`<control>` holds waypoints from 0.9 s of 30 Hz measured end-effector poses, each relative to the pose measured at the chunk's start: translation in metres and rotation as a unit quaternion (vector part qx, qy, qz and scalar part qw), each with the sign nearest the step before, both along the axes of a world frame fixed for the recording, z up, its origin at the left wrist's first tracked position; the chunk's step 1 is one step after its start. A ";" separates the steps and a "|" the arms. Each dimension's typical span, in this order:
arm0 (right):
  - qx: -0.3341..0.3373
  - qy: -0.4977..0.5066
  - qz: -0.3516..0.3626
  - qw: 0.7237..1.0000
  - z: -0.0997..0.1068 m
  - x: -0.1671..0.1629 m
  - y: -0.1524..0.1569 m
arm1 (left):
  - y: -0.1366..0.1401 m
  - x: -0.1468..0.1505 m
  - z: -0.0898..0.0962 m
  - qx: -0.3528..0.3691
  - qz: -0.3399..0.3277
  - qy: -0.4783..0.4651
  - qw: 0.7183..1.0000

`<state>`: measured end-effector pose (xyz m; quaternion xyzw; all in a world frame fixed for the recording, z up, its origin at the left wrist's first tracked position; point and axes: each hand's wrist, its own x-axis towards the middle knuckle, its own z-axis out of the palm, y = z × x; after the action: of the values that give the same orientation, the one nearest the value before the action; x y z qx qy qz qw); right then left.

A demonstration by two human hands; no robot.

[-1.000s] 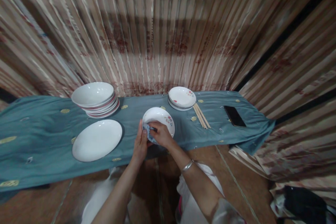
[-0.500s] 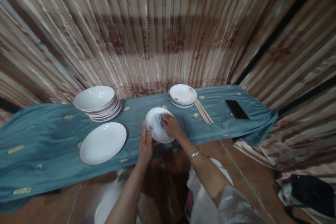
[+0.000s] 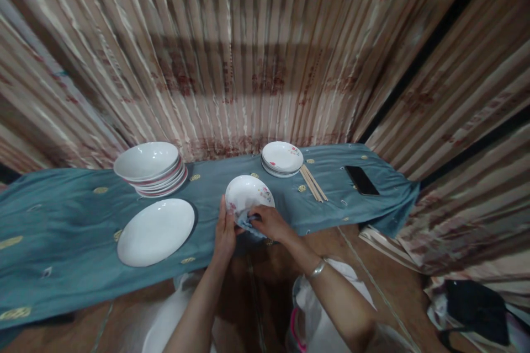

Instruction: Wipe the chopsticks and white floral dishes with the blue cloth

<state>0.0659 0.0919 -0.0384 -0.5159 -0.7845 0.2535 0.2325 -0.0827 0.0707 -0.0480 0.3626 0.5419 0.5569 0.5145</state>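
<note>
A small white plate with red floral marks (image 3: 246, 192) is tilted toward me over the front part of the table. My left hand (image 3: 226, 229) grips its left edge, thumb on the upper face and the other fingers partly hidden beneath. In my right hand (image 3: 269, 222) is a bunched bluish cloth (image 3: 249, 223), pressed against the near edge of the plate. To the left lies a large white oval plate (image 3: 157, 233). Behind the small plate, slightly right, stands a stack of floral plates (image 3: 282, 156).
Stacked white bowls and plates (image 3: 147, 162) stand at the back left of the teal-covered table (image 3: 211, 182). Several wooden chopsticks (image 3: 313, 183) and a black phone (image 3: 361, 180) lie on the right. A pleated curtain (image 3: 248, 66) hangs behind; a black bag (image 3: 476, 309) sits at lower right.
My right hand has brought the cloth from the middle of the small plate down to its near edge. My left hand keeps its hold. The view has shifted slightly.
</note>
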 end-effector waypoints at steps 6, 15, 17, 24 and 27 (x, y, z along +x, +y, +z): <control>0.004 0.130 0.031 0.991 0.004 -0.025 0.002 | 0.001 -0.002 0.003 -0.020 0.009 0.032 0.999; 0.112 0.218 -0.046 0.968 0.016 -0.051 0.019 | -0.010 -0.007 0.009 0.018 -0.036 0.037 0.999; 0.158 0.186 -0.056 0.968 0.018 -0.050 0.024 | -0.012 -0.006 0.011 0.025 -0.041 0.036 0.998; 0.230 0.066 -0.062 0.969 0.020 -0.037 0.050 | -0.015 -0.007 0.011 0.017 -0.055 -0.021 0.998; 0.217 0.014 -0.096 0.971 0.015 -0.028 0.061 | -0.015 -0.010 0.009 0.015 -0.058 -0.026 0.998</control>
<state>0.0383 0.1532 -0.0232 -0.5228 -0.7640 0.0610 0.3731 -0.0922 0.0560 -0.0387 0.3865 0.4981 0.5430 0.5547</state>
